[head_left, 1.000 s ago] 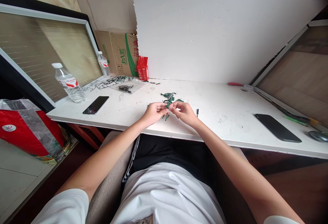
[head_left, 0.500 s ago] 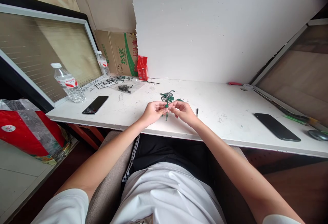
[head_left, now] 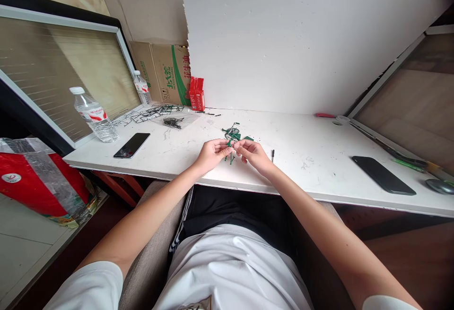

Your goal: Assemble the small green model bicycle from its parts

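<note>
From where I watch, both hands meet over the near middle part of the white counter (head_left: pixel 294 159). The left hand (head_left: pixel 212 156) has its fingers pinched on a small green model (head_left: pixel 232 134) with dark wheel-like rounds; the right hand (head_left: pixel 252 154) closes its fingertips on the same piece, just beside the left's. I can't make out which bits they grip. A short black stick (head_left: pixel 273 155) lies near the right hand, and a phone (head_left: pixel 132 145) lies well off to the left.
</note>
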A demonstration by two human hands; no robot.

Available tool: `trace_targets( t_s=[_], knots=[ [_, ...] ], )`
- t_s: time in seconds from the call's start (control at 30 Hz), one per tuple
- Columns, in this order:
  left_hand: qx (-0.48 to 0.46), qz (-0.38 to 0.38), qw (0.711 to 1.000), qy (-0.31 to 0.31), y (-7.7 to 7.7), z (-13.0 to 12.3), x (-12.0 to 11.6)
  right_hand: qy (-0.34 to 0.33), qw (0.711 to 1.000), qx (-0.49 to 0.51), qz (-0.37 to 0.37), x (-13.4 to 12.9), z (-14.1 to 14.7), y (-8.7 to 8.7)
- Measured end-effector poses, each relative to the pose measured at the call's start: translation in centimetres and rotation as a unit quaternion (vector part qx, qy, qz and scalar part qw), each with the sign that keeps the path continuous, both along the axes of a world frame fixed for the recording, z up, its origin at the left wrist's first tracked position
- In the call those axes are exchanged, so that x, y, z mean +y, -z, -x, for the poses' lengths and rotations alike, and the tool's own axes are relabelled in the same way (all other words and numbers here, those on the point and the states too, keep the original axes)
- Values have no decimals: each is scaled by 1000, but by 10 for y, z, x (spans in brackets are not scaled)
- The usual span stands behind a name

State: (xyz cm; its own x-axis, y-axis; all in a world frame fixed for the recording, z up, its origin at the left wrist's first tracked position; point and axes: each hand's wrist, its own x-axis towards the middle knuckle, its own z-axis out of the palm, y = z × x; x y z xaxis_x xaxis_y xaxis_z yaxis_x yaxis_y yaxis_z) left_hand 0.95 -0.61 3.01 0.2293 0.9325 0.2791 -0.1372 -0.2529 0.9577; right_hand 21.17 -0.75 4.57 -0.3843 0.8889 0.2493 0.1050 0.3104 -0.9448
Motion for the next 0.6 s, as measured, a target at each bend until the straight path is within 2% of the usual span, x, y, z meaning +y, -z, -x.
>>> trace_targets(
  t_s=[0.17,0.27,0.6],
  knots=[
    [-10,-6,999,-40,1,1,2,34,996,-27,-78,-4,5,1],
    [-22,-10,998,-61,1,1,2,40,995,-38,-87,-7,8,2],
    [-60,6,998,-33,2,0,2,45,992,-61,-97,-7,11,8]
  ],
)
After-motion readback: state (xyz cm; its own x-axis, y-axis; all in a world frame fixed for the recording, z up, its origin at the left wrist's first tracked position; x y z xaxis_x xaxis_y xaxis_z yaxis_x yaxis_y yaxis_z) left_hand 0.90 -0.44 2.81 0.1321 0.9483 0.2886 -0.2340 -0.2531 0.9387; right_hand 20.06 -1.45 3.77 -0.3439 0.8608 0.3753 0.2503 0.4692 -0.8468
